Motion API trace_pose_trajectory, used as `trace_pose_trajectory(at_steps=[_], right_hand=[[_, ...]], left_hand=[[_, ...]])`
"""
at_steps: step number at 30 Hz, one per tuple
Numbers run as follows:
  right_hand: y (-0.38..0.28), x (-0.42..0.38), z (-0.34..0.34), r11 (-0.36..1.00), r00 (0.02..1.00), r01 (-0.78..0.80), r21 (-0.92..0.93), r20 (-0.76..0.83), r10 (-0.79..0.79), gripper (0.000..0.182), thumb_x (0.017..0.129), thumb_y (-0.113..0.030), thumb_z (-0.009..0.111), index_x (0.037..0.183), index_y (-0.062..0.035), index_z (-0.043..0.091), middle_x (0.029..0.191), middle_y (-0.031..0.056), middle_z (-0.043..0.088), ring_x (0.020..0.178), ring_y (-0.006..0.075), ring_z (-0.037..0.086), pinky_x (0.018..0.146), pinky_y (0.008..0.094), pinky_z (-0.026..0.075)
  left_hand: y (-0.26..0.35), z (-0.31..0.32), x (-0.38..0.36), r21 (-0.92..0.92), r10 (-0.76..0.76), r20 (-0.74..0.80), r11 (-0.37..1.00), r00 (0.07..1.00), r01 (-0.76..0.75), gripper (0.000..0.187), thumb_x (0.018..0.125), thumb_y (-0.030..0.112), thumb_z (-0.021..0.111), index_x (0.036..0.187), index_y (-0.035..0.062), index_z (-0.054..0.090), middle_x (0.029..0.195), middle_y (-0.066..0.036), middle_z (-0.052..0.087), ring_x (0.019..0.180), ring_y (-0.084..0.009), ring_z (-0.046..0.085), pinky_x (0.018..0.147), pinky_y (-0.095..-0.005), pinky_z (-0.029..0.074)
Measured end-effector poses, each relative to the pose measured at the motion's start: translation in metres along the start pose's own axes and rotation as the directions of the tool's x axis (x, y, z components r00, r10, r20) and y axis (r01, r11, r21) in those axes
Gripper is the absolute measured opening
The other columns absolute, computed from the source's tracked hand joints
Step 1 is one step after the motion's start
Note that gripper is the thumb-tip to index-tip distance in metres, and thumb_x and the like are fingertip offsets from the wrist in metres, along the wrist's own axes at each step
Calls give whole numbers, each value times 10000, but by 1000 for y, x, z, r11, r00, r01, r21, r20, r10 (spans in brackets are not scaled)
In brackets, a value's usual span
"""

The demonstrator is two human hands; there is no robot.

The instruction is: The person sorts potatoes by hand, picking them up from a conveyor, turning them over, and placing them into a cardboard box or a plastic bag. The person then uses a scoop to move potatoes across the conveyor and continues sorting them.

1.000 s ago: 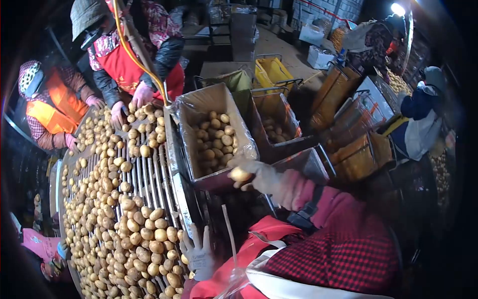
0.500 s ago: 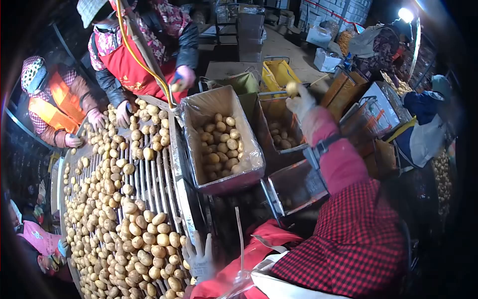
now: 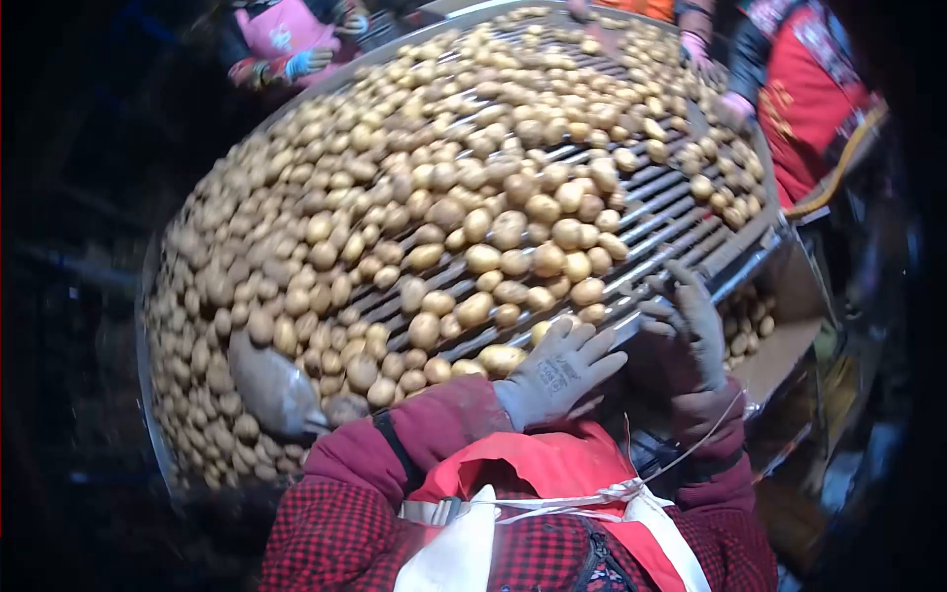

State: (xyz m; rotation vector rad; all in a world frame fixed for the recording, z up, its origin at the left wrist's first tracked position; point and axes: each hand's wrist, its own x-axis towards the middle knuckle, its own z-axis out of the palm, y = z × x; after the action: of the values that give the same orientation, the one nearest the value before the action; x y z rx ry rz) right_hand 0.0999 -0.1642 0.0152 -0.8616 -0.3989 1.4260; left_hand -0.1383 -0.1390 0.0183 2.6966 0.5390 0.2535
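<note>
Potatoes lie in a broad layer over the slatted metal rack in front of me. My left hand, in a pale grey glove, is over the rack's near edge beside a long potato. Its fingers are apart and I see nothing in them. My right hand, gloved too, is raised by the rack's right rim, fingers spread and holding nothing visible. Below and beyond it is a plastic-lined box with potatoes inside.
A metal scoop-like piece rests among the potatoes at the left. Across the rack, gloved hands of other people reach over its far edge. A person in a pink apron is at the far left. A yellow cord hangs at the right.
My view has swung left and down onto the rack. My right hand came back from over the boxes, and the potato it held is gone from it. My left hand remains near the rack's edge.
</note>
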Motion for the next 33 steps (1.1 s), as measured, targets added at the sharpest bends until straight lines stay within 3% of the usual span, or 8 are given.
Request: trace_pose_trajectory(at_steps=[6,11,13,16,20,26,30,33], right_hand=[[90,-6,116,864,876,-157,-479,336,346,400,1021,-175,578,1395,-36,563,1250,80,630,1066,140,631,907,296,532],[155,-47,198,677,686,13,-736,499,530,424,1000,-157,621,1403,-49,547,1202,91,647,1011,130,643,830,285,544],[178,-52,214,477,626,442,-760,642,443,450,966,-148,652,1397,-63,553,1144,126,670,968,195,672,850,325,552],[191,-72,225,531,580,408,-743,660,478,437,953,-172,665,1372,-82,580,1180,151,663,1044,228,679,893,358,551],[192,-74,234,196,456,845,-498,861,224,480,863,-134,721,1332,-132,619,1269,148,633,1169,356,614,985,435,513],[261,-68,279,40,-2,999,-17,906,422,507,814,-246,686,1315,-210,619,1412,108,512,1333,355,469,1126,515,352],[253,-37,284,131,33,989,-76,952,304,301,815,-271,683,1110,-215,664,1243,45,610,1213,301,534,1043,473,391],[234,-1,272,-52,289,957,-286,919,267,188,709,-235,769,886,-211,710,934,37,679,999,305,611,912,441,455]], left_hand=[[17,-77,-115,17,-252,-393,959,884,281,546,789,331,701,1267,94,590,1208,-129,606,1066,-308,591,924,-475,424],[27,-85,-254,58,-358,-816,730,453,681,501,839,203,701,1295,19,605,1250,-203,622,1109,-340,615,951,-487,467],[32,-78,-302,-86,-443,-867,588,230,804,487,888,131,679,1339,-14,570,1306,-224,605,1177,-360,601,1022,-463,460],[36,-64,-356,-425,-617,-785,459,-64,781,513,934,67,633,1414,-43,489,1403,-223,559,1292,-337,552,1108,-422,426],[40,-66,-391,-115,-561,-824,310,84,944,654,855,143,735,1446,14,488,1426,-206,543,1321,-376,509,1124,-455,396],[7,-64,-398,143,-556,-779,294,291,945,644,868,300,702,1441,72,516,1493,-204,472,1377,-403,428,1182,-568,245],[-1,-57,-382,146,-631,-735,212,249,966,665,929,469,633,1476,121,485,1554,-219,386,1435,-417,346,1180,-656,111],[-11,-46,-363,105,-609,-769,178,194,978,756,889,548,663,1498,146,463,1582,-256,316,1452,-483,282,1167,-700,81]])
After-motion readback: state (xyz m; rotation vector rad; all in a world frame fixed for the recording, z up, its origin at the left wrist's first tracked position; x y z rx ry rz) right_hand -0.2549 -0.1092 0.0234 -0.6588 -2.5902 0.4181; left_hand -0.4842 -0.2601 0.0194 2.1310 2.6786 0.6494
